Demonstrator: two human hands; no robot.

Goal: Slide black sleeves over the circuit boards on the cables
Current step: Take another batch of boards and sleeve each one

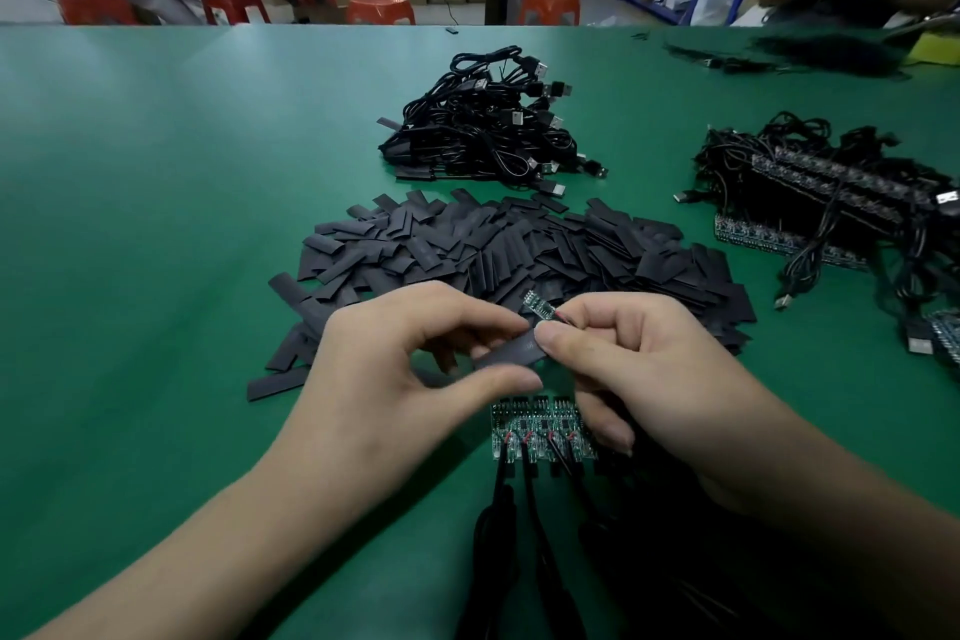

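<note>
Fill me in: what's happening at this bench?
A person is sleeving boards by hand. The left hand pinches a black sleeve. The right hand pinches a small circuit board at its wired end, just above the sleeve's mouth and not yet inside it. A row of wired boards lies on the green table under the hands, with a pile of loose sleeves beyond and a heap of USB cables farther back.

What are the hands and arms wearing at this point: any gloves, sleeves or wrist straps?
Nothing worn shows. The left hand and the right hand are bare, with no gloves or rings. The left forearm and the right forearm are uncovered out to the frame edge, with no sleeves, watch or wrist strap in view.
</note>
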